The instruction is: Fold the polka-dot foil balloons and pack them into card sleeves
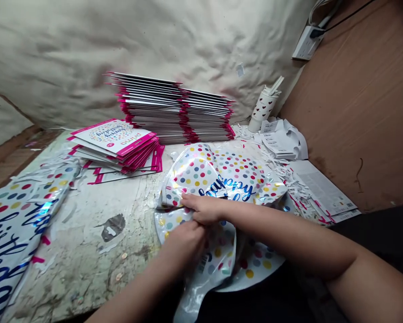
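Note:
A white foil balloon (196, 168) with coloured dots and blue "happy birthday" lettering lies partly folded at the table's front edge, its tail hanging towards me. My right hand (206, 210) reaches across from the right, its fingers bent over a fold in the middle of the foil. Just below, close against it, my left hand (184, 240) is closed on the lower part of the same balloon. The fingertips of both hands are mostly hidden in the folds. More dotted foil spreads out flat underneath.
Several pink-edged "happy birthday" packets (114, 141) lie piled at the left back, beside a tall stack of packets (177, 112). Another foil balloon (23, 224) lies at the left. A white tumbler (264, 107), label strips (284, 139) and paper scraps (297, 193) are at the right.

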A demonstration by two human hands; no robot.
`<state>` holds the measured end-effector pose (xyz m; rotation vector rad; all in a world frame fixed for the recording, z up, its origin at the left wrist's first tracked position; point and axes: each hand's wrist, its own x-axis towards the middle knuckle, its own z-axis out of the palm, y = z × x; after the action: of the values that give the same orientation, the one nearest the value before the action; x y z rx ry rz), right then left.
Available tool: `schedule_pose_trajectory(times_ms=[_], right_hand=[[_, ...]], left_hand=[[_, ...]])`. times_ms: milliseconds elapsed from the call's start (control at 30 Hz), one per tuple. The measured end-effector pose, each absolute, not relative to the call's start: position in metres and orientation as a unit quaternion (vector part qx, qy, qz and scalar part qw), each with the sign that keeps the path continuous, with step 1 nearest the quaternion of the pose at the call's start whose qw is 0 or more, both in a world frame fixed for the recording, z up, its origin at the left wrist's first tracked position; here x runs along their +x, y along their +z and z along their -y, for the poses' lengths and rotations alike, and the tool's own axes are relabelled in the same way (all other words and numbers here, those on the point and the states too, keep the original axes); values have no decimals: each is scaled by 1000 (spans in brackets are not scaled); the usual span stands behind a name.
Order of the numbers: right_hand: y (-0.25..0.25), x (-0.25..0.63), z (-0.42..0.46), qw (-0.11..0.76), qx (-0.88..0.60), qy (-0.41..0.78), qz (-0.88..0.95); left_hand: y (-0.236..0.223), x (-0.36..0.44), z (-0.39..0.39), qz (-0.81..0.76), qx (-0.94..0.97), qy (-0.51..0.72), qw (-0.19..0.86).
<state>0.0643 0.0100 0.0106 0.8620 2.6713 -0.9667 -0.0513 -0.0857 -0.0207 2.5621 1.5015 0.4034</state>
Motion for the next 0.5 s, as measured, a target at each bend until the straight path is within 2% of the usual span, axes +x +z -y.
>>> schedule_pose_trajectory(times_ms=[100, 167, 300, 400, 500], right_hand=[[1, 62, -6, 58, 268, -302, -913], [-4, 61, -2, 43, 263, -288, -920], [-11, 61, 5, 20, 272, -278, -921], [-14, 63, 8, 3, 276, -274, -921], [-16, 65, 9, -5, 276, -269, -923]], left_hand=[[-7, -106, 79, -517, 838, 175, 8], [-3, -132, 69, -566, 798, 206, 8], [-9, -150, 51, -699, 646, 244, 188], [-15, -152, 47, -684, 577, 304, 326], [-13, -153, 48, -676, 572, 316, 339]])
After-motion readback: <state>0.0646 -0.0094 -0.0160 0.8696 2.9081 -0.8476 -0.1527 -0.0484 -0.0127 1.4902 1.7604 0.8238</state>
